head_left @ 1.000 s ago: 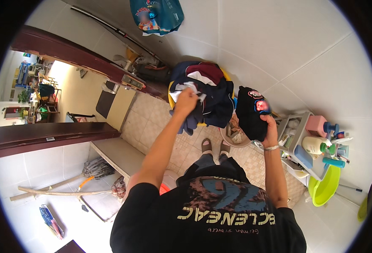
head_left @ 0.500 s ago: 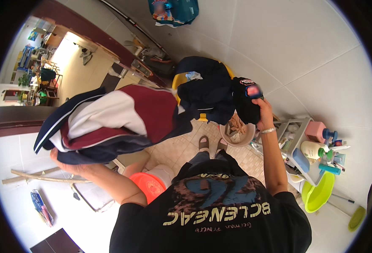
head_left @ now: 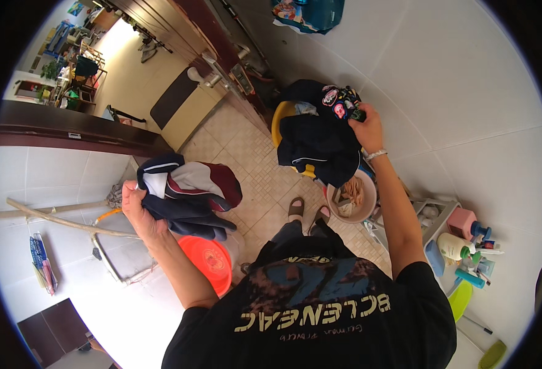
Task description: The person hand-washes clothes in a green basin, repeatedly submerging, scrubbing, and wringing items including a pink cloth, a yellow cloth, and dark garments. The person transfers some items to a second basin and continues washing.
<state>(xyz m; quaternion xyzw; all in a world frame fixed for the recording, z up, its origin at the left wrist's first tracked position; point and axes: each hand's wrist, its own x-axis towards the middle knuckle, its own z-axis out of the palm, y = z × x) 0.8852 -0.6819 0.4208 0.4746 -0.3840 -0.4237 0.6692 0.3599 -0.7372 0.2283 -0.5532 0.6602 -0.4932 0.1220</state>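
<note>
My left hand (head_left: 143, 212) is closed on a navy, white and maroon jacket (head_left: 203, 186), which hangs bunched beside it, above a red basin (head_left: 206, 258). At the far side my right hand (head_left: 369, 130) grips a black cloth item with colourful patches (head_left: 340, 103); its exact kind is unclear. That item is over the dark navy clothes (head_left: 320, 144) heaped in a yellow basket (head_left: 278, 126). The clothes spill over the basket's near rim and hide much of it.
A pale basin (head_left: 364, 212) with brownish contents stands right of my feet. To the right is a grey rack (head_left: 427, 215) with bottles, and a green basin (head_left: 461, 299). Wooden sticks (head_left: 68, 224) jut at the left; a doorway with a dark frame (head_left: 86, 136) lies beyond.
The jacket swung from the basket's side to the left and now hangs folded from my left hand. My right hand moved the patched black item up and left, over the basket.
</note>
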